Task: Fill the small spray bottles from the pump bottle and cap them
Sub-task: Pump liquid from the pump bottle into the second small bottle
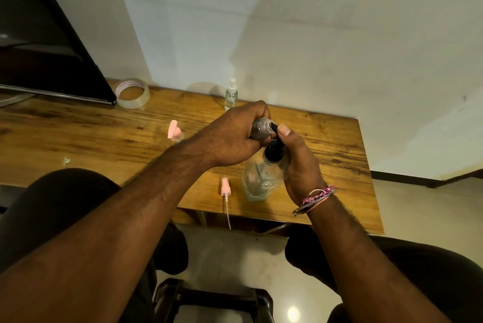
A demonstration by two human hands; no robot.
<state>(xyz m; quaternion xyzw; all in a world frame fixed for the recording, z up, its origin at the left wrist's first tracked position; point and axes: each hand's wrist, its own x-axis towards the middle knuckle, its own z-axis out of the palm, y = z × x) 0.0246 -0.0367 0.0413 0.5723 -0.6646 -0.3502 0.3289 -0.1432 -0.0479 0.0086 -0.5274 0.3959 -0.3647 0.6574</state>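
My left hand (232, 137) grips a small clear spray bottle (258, 127), uncapped and tilted, its threaded neck against the black pump nozzle. My right hand (295, 158) wraps the black pump head (273, 151) of the clear pump bottle (257, 181), which stands on the wooden table (104, 137); my thumb lies on the nozzle. A loose pink sprayer cap (225, 189) with a long dip tube lies by the table's front edge. Another small bottle with a pink top (174, 133) sits left of my hands. A capped white-topped spray bottle (231, 95) stands by the wall.
A roll of clear tape (132, 93) lies at the back beside a dark monitor (49, 35) at the left. The table's right edge (366, 160) is close to my right wrist. My knees and a chair are below the front edge.
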